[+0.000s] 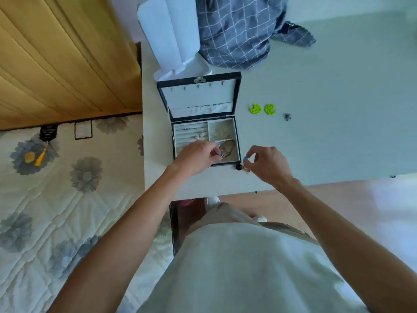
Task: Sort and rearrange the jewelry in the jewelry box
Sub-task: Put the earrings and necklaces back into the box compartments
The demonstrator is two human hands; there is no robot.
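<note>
A: The fingers (213,152) of our left hand (195,157) are curling together and pinching a small blue-tipped piece (219,155) over the near right compartment of the jewelry box (204,123).

B: And our right hand (267,163)?

A: Its fingers are pinching another small blue piece (245,157), just right of the box's near right corner. Under that hand a dark round bit (238,167) and a small gold item (246,169) are lying on the tabletop (338,98), just beside that same corner.

B: What are we seeing inside the box?

A: It is standing open, lid raised at the far side. Gold chains (226,149) are lying in the near right compartment, a fine chain (220,132) is resting in the far right one, and pink earrings (198,135) are sitting in the ring rolls on the left.

B: Anything else around the box?

A: Two lime-green earrings (262,109) are lying to its right, a small dark piece (287,117) beyond them. A white stand (171,37) and checked cloth (239,30) are sitting behind the box, and a floral bedspread (67,199) is spreading out to its left.
</note>
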